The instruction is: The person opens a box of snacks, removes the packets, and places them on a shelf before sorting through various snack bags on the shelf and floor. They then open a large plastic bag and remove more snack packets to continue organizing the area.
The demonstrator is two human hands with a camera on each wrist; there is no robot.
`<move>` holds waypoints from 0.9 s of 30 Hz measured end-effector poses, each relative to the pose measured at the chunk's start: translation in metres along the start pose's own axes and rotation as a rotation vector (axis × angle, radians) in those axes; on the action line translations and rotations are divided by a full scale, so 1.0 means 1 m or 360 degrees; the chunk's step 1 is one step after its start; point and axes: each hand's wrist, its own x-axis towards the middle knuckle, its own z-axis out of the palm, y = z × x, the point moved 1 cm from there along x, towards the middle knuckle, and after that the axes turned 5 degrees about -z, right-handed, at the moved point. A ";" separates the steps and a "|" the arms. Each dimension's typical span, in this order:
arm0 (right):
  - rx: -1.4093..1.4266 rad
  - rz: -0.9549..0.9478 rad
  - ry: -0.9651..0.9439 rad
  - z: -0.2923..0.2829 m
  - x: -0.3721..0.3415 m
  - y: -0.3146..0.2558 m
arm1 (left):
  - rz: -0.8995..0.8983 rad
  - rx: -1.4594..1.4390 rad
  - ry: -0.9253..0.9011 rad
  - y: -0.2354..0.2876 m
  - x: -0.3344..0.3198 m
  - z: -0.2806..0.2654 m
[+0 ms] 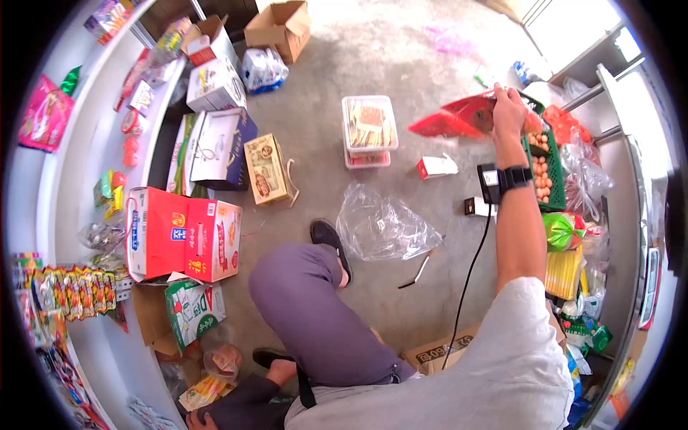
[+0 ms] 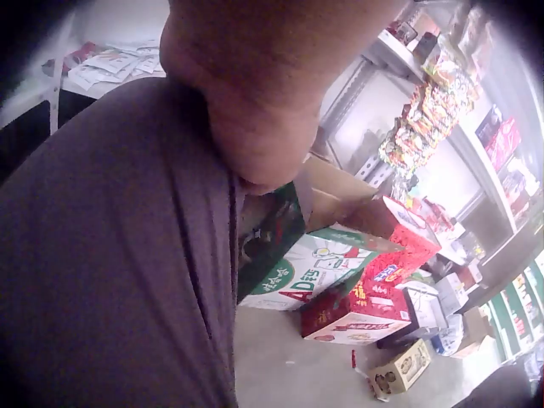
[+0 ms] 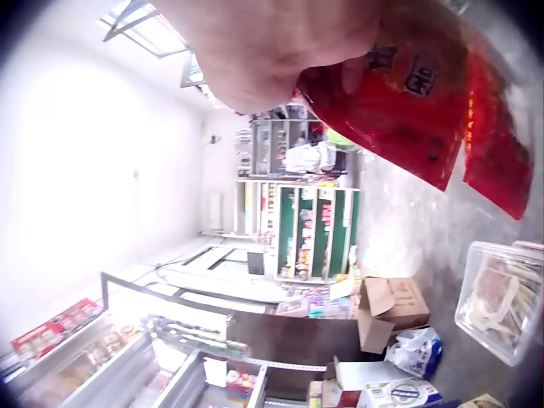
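Observation:
My right hand point(image 1: 507, 113) is stretched out over the right side of the floor and grips shiny red packets point(image 1: 459, 120). In the right wrist view, two red packet ends point(image 3: 408, 127) with dark printed characters hang below the fingers. My left hand point(image 1: 201, 421) lies low at the left edge, by my bent leg. The left wrist view shows this hand point(image 2: 263, 136) resting against the dark trouser leg point(image 2: 127, 246), its fingers mostly hidden. A clear plastic tub point(image 1: 347, 143) with flat packets inside stands on the floor ahead.
Beneath the outstretched arm is a green crate point(image 1: 534, 159) of eggs. A crumpled clear bag point(image 1: 383, 226) and a small red-white box point(image 1: 437, 167) lie on the floor. Cartons point(image 1: 215, 244) line the left shelves. A black cable point(image 1: 469, 279) runs from the right wrist.

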 end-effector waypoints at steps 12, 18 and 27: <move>0.0501 0.0132 -0.1668 -0.064 -0.203 -0.366 | 0.0545 -0.1359 -0.0133 0.076 -0.033 -0.111; 0.0355 -0.0351 -0.2628 -0.046 -0.321 -0.467 | 0.1347 -0.1300 0.0533 0.134 -0.099 -0.238; 0.0705 -0.0930 -0.3442 0.009 -0.466 -0.543 | 0.1237 -0.1713 0.0107 0.108 -0.137 -0.260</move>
